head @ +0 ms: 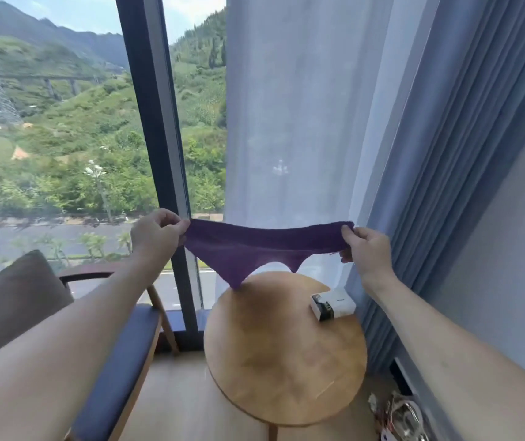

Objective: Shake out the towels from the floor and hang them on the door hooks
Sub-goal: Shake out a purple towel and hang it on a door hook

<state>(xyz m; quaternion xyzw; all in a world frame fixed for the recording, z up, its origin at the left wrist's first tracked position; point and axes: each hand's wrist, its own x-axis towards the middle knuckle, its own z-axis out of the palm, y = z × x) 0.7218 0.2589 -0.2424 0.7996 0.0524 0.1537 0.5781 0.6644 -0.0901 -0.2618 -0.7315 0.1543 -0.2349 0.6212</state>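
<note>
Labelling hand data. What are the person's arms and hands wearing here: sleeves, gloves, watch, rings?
Nothing worn that shows. Both forearms are bare right to the bottom edge of the picture, with no sleeve cuff in view. The left hand and the right hand have no gloves, and no watch, band or ring is visible on either wrist or on the fingers that show.

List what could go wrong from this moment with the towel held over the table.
1. The purple towel is pinched only at its two top corners by the left hand and right hand; a hard shake might pull a corner out of either grip.
2. Its hanging tips dangle just above the round wooden table, so a swing could sweep the small white box off.
</note>
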